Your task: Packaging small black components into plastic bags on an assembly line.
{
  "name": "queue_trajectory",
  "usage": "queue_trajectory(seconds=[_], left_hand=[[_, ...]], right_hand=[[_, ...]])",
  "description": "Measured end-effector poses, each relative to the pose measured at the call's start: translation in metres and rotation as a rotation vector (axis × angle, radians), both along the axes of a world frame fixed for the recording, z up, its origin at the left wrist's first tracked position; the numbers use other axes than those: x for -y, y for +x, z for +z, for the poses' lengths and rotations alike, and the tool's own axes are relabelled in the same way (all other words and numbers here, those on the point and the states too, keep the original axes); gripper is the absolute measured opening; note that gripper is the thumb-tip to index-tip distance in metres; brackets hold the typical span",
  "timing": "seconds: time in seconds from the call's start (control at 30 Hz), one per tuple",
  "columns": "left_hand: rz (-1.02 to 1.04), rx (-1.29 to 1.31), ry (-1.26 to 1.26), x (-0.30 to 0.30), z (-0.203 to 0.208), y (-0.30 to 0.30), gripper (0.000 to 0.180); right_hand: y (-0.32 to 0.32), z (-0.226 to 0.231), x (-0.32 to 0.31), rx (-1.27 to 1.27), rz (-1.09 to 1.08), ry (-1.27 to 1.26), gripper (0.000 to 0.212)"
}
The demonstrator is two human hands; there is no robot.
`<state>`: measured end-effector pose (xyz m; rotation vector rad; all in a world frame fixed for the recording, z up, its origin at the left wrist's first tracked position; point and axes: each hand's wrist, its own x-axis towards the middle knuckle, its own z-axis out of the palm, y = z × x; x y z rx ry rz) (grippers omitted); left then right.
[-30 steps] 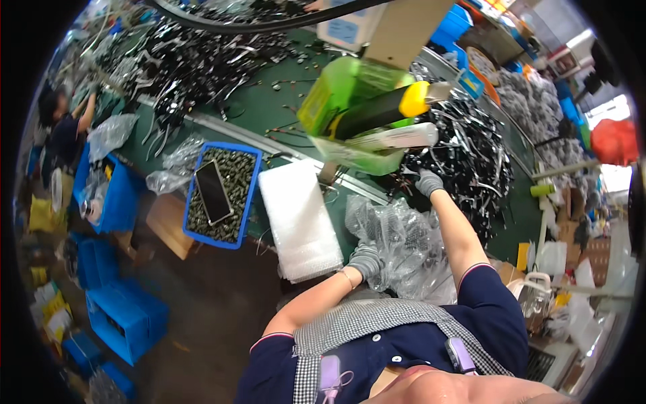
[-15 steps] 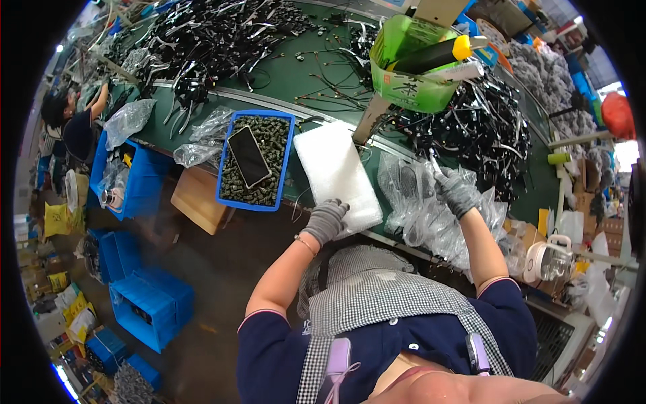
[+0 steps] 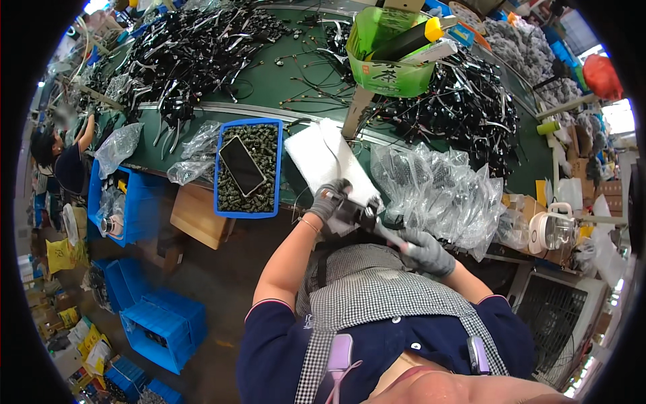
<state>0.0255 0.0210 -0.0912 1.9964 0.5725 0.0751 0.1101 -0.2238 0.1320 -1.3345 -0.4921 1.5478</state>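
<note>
My left hand clamped on black part at worktop edge | right hand gripping its metal rod | risk: slick plastic bags beside, glove could slip, part drops floorward

Both gloved hands on one dark part, close to the chest.
Left hand grips the part beside the white foam sheet; right hand clasps its silver rod. Bagged parts lie just right, blue tray left.
</note>
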Motion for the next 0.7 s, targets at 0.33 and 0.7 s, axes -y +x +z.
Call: queue_trajectory(seconds=[0.33,0.7], left_hand=[[0.323,0.143,-0.421,-0.006,0.018,0.000,0.015],[0.104,-0.048,-0.118,-0.018,0.022,-0.012,0.016]], right_hand=[[-0.004,-0.078,0.000,1.065,0.126,-0.001,0.035],[0.009,0.019,-0.020,0.538,0.246,0.377,0.035]])
